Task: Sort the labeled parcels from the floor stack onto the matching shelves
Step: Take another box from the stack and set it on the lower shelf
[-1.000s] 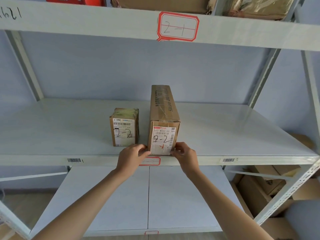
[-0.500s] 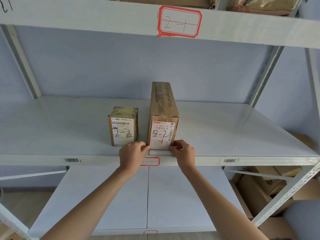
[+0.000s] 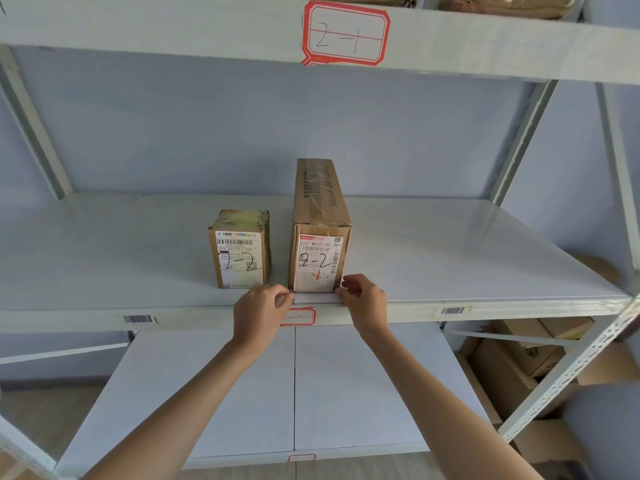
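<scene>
**Long parcel going onto its shelf**

Pale blue walls and grey metal shelving are filling the frame, and at its centre the long parcel is sitting on the middle shelf, its short end facing out with "2-2" handwritten on the label. It is lying lengthwise, running back toward the wall, its front end near the shelf's front edge.

Both hands are working at the bottom front corners of that end. The left hand is curling its fingers, the tips touching the lower left corner; the right hand is doing likewise at the lower right corner. Whether either is pinching the cardboard or only pressing against it, I cannot tell.

The parcel is looking like stiff taped cardboard, rigid enough to slide when pushed at its end; its weight cannot be judged. Being long and narrow, it is probably best held with one hand on each long side, or pushed squarely on the end face so it does not swing.

Just left of it, apart, a small parcel also marked "2-2" is standing. Above, a red-bordered tag reading "2-1" is marking the upper shelf beam. At lower right, brown boxes are lying behind the frame.
</scene>
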